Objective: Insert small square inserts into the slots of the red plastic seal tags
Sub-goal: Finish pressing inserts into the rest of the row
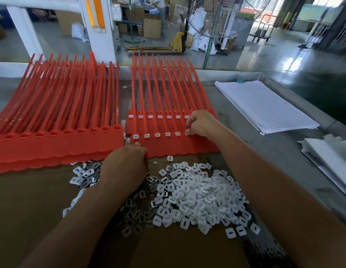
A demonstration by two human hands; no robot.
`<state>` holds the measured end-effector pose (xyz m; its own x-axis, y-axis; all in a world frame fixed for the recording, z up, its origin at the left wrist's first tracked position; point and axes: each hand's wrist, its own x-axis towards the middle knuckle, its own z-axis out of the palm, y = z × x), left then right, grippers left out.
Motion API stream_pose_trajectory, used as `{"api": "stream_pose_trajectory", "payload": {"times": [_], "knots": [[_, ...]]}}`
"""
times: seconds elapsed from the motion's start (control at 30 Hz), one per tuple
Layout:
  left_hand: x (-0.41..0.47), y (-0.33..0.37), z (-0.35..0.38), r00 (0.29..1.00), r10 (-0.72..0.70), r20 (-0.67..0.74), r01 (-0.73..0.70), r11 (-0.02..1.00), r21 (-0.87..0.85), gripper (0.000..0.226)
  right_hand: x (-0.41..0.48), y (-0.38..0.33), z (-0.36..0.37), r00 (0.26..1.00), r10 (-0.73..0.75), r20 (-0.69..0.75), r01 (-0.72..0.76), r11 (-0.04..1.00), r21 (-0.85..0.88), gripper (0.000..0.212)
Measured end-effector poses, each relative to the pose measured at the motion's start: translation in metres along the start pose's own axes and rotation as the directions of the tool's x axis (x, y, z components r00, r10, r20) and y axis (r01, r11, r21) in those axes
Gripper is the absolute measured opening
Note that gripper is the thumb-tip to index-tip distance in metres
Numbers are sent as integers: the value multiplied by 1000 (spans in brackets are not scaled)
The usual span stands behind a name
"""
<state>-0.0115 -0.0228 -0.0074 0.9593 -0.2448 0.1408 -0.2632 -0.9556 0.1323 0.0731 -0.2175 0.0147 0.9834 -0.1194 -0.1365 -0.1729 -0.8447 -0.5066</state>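
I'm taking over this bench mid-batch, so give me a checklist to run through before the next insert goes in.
1. Left hand gripping the near edge of the right batch of red seal tags: ok.
2. Right hand at the right end of the front row of inserts: ok.
3. Insert seated under the right hand: cannot tell, the curled fingers hide it.
4. Pile of white square inserts close to both hands: ok.
5. Left batch of red seal tags filled: not ok, its slots are empty.
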Motion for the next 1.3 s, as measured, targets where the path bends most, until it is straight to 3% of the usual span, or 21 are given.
{"api": "stream_pose_trajectory", "payload": {"times": [0.23,0.4,0.73,1.3], "knots": [[3,-1,0,1000,-9,11,9,1000,-8,35,-7,16,4,993,-96,-70,105,984,142,15],[4,-1,0,1000,-21,14,21,999,-27,36,-21,24,-7,983,-185,14,176,954,242,17],[5,-4,1,999,-34,17,34,998,-48,37,-74,33,-21,934,-329,139,315,943,110,15],[3,-3,1,999,-22,38,23,999,-36,38,-97,47,-13,922,-284,262,293,956,7,21]]}}
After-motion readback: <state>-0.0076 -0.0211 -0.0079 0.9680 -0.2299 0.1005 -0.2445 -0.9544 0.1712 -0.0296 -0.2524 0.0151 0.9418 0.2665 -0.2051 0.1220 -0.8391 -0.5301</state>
